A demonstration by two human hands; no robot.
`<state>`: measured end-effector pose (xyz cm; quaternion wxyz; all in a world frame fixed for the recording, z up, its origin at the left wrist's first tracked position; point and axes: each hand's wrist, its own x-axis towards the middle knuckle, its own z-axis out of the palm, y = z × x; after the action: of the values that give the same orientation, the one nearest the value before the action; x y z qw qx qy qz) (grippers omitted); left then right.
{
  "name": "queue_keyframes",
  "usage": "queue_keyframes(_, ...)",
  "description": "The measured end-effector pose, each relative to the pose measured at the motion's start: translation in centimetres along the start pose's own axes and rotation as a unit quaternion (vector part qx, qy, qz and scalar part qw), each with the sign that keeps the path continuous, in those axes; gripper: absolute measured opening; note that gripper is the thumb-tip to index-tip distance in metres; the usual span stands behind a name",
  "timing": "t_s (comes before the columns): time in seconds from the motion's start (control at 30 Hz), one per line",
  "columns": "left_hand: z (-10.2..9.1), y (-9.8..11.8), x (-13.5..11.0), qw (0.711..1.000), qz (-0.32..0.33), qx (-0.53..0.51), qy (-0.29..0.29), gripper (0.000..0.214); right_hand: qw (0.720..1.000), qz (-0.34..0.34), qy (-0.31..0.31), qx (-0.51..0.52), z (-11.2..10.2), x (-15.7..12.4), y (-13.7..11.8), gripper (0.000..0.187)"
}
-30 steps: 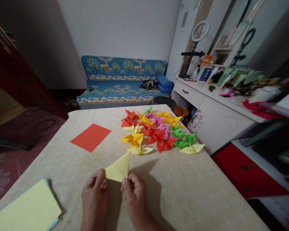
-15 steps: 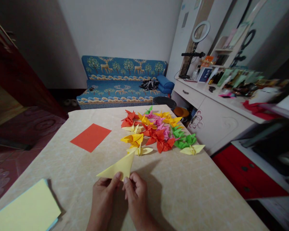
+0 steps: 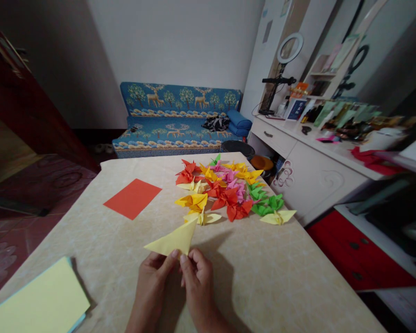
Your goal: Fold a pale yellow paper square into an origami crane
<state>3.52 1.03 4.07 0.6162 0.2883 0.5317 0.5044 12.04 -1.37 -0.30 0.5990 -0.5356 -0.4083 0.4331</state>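
Observation:
A pale yellow sheet of folded paper, roughly triangular, is held up above the table between both hands. My left hand pinches its lower edge, thumb on the near face and fingers behind. Close beside it, my right hand grips the lower right corner between thumb and fingers. Beyond the paper lies a cluster of folded paper cranes in red, orange, pink, green and pale yellow. A flat red paper square rests to the left of the cranes.
A stack of pale yellow and bluish paper lies at the table's lower left. The table has a cream patterned cover. Behind it stand a blue sofa and, on the right, a white dresser crowded with bottles and a ring light.
Both hands still hold the yellow paper. Its left tip has shifted right and slightly up, and my left hand has moved a little right. The whole view has shifted slightly.

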Motion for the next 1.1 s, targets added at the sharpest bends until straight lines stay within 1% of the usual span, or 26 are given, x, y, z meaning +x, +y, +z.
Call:
queue_keyframes(0.1,-0.6,-0.1,0.5,0.998,0.016,-0.048,0.044,0.034,1.0,0.009,-0.014,0.011,0.1,0.0,0.1,0.029)
queue_keyframes(0.17,-1.0,-0.3,0.9,0.995,0.026,-0.078,0.052,0.035,1.0,0.007,-0.018,0.015,0.2,0.0,0.1,0.03)
queue_keyframes(0.27,-1.3,-0.5,1.3,0.994,0.03,-0.101,0.042,0.033,1.0,0.004,-0.013,0.017,0.2,-0.1,0.1,0.029)
queue_keyframes(0.43,-1.2,-0.8,1.4,0.993,0.027,-0.113,0.016,0.031,1.0,0.008,-0.009,0.024,0.2,-0.1,0.3,0.028)
queue_keyframes(0.53,-0.8,-0.7,1.1,0.996,0.018,-0.09,0.007,0.03,1.0,0.006,-0.008,0.024,0.3,-0.1,0.6,0.028)
queue_keyframes(0.67,-0.1,-0.3,0.2,0.999,-0.005,-0.001,-0.053,0.034,1.0,0.002,0.001,0.007,0.2,-0.1,0.5,0.03)
queue_keyframes(0.7,0.0,-0.2,0.1,0.998,-0.004,0.017,-0.057,0.034,1.0,0.004,0.003,0.0,0.1,-0.1,0.3,0.03)
queue_keyframes(0.77,0.0,-0.2,0.0,0.998,0.006,0.044,-0.041,0.034,1.0,0.009,0.001,-0.005,0.1,-0.1,0.0,0.03)
queue_keyframes(0.83,-0.3,-0.2,0.1,0.998,0.026,0.058,0.001,0.033,1.0,0.01,-0.004,-0.001,0.1,0.0,-0.2,0.03)
queue_keyframes(0.9,-0.7,-0.3,0.4,0.997,0.047,0.05,0.046,0.035,1.0,0.013,-0.01,0.01,0.1,0.0,-0.4,0.029)
queue_keyframes(1.0,-1.2,-0.1,0.9,0.994,0.063,-0.002,0.09,0.033,1.0,0.014,-0.017,0.017,0.1,-0.1,-0.4,0.029)
queue_keyframes(1.1,-1.5,0.1,1.4,0.987,0.072,-0.099,0.104,0.03,1.0,0.005,-0.009,0.01,0.1,-0.1,-0.3,0.029)
